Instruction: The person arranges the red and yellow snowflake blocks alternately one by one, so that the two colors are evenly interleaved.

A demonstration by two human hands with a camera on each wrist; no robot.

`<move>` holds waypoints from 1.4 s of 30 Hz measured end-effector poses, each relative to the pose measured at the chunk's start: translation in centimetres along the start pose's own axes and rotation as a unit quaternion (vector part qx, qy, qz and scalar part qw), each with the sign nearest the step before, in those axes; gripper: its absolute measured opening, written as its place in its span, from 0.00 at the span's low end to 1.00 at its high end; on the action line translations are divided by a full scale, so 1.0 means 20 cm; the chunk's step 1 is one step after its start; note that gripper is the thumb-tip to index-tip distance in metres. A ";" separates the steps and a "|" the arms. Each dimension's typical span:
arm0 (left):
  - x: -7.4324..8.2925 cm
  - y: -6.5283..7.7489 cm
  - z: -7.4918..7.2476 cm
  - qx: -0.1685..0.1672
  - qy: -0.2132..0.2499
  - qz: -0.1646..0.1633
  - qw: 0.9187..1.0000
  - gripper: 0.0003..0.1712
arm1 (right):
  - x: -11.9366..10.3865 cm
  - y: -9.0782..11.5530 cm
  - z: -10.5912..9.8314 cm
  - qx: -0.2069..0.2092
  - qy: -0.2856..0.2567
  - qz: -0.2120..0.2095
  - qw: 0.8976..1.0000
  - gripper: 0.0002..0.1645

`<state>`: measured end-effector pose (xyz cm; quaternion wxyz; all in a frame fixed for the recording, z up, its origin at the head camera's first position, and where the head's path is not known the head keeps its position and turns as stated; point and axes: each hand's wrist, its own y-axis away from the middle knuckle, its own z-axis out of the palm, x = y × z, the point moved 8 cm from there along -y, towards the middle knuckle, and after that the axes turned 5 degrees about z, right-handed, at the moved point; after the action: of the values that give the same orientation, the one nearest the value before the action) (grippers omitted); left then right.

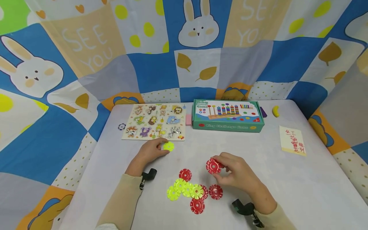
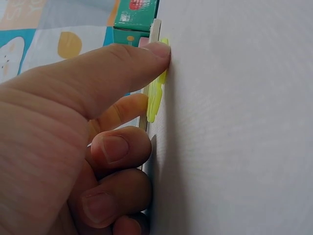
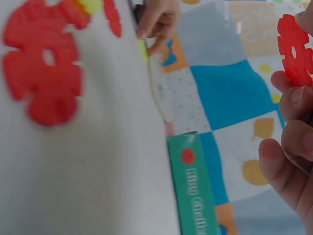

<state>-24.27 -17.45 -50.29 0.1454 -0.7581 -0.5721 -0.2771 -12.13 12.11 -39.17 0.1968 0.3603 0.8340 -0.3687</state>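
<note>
My left hand (image 1: pixel 150 150) pinches a yellow notched plastic disc (image 1: pixel 168 146) between thumb and index finger, low over the table by the front edge of the animal puzzle board (image 1: pixel 153 122). In the left wrist view the disc (image 2: pixel 155 100) stands edge-on to the camera, partly behind the thumb. My right hand (image 1: pixel 237 171) holds up a red notched disc (image 1: pixel 213 166) by its edge, and the right wrist view shows its face (image 3: pixel 294 51). Below and between the hands lies a loose group of yellow discs (image 1: pixel 180 185) and red discs (image 1: pixel 197 206), several overlapping.
A green Ring Challenge Game box (image 1: pixel 228 115) stands at the back, beside the puzzle board. To its right are a small toy banana (image 1: pixel 275 111) and a paper note with red handwriting (image 1: pixel 292 140). A patterned cloth (image 1: pixel 155 70) hangs behind the table.
</note>
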 end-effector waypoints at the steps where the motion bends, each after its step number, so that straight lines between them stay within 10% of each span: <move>1: 0.00 0.00 0.00 0.000 0.001 0.000 1.000 0.29 | -0.01 -0.01 -0.01 0.002 0.006 -0.001 1.000 0.28; 23: 0.00 0.01 0.00 0.002 0.000 0.001 1.000 0.29 | -0.02 -0.34 -0.23 0.027 0.097 0.008 0.995 0.29; 42: -0.01 0.00 0.00 0.006 -0.001 -0.003 1.000 0.29 | 0.04 -0.60 -0.02 0.012 0.125 -0.002 0.992 0.30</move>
<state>-24.40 -17.64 -50.37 0.1483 -0.7556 -0.5763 -0.2738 -21.60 7.24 -33.66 0.0862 0.4044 0.8483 -0.3308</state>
